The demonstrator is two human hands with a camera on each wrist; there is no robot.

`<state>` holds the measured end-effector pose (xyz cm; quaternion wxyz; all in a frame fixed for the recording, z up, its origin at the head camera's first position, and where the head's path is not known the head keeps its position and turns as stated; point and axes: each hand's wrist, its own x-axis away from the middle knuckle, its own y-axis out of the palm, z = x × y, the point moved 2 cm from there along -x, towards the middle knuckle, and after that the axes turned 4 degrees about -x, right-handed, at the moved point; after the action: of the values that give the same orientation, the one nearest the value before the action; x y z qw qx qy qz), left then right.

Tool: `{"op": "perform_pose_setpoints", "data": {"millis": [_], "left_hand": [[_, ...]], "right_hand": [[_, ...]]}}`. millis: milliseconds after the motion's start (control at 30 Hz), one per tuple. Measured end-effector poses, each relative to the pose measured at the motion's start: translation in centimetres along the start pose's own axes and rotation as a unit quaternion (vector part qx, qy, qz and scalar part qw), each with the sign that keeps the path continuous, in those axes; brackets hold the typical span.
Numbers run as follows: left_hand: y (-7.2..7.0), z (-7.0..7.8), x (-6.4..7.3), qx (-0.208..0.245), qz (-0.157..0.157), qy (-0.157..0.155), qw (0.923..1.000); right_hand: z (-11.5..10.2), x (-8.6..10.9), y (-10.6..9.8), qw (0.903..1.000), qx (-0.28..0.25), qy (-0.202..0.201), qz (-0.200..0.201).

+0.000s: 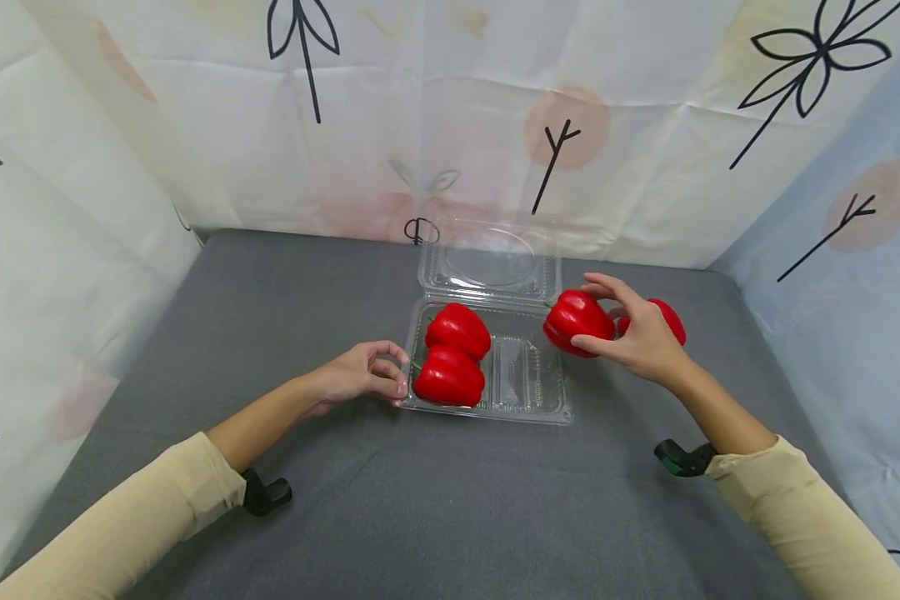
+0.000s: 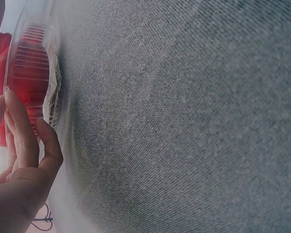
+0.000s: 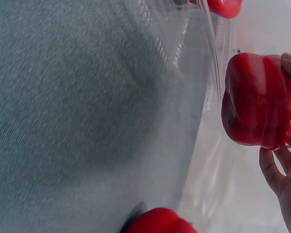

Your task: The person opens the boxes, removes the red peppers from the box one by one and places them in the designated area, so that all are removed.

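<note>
In the head view, a clear plastic clamshell box [image 1: 528,400] lies with its lid [image 1: 491,262] folded back. Two red bell peppers [image 1: 457,329] sit in its left part, one behind the other. My left hand [image 1: 363,372] pinches the box's left rim between thumb and fingers; the left wrist view shows the fingers [image 2: 24,131] against the ribbed wall. My right hand [image 1: 637,329] grips a third bell pepper [image 3: 257,99] between thumb and fingers, raised off the table by the box's right edge. Another bell pepper [image 1: 667,321] is partly hidden behind that hand.
A grey cloth [image 1: 450,500] covers the table. White patterned curtains [image 1: 645,192] hang behind and on both sides, and the lid reaches close to the back one. Dark straps with small devices [image 1: 686,458] are at both wrists.
</note>
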<state>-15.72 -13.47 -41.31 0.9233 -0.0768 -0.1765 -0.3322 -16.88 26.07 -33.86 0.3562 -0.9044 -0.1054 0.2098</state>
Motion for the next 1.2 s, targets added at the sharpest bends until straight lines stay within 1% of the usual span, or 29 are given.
{"op": "perform_pose_setpoints", "data": {"millis": [200, 333, 433, 567, 700, 1000, 1200], "left_hand": [[0.0, 0.0, 0.0, -0.003, -0.002, 0.002, 1.0000], [0.0, 0.0, 0.0, -0.003, -0.001, 0.002, 1.0000], [0.0, 0.1, 0.0, -0.003, -0.001, 0.000, 1.0000], [0.0, 0.2, 0.1, -0.002, 0.002, -0.003, 1.0000], [0.1, 0.4, 0.2, -0.003, 0.001, 0.000, 1.0000], [0.2, 0.5, 0.3, -0.008, 0.002, 0.002, 1.0000], [0.2, 0.4, 0.3, -0.007, 0.002, 0.002, 1.0000]], "right_hand": [[1.1, 0.6, -0.7, 0.9996, 0.000, 0.004, 0.028], [1.9, 1.0, -1.2, 0.9987, 0.009, 0.014, 0.048], [2.4, 1.3, -1.4, 0.9982, 0.014, 0.022, 0.055], [2.8, 1.6, -1.6, 0.9977, 0.016, 0.030, 0.058], [3.3, 2.1, -1.5, 0.9974, 0.019, 0.038, 0.059], [4.4, 3.0, -1.2, 0.9977, 0.004, 0.039, 0.054], [5.3, 3.6, -0.8, 0.9975, 0.009, 0.046, 0.054]]}}
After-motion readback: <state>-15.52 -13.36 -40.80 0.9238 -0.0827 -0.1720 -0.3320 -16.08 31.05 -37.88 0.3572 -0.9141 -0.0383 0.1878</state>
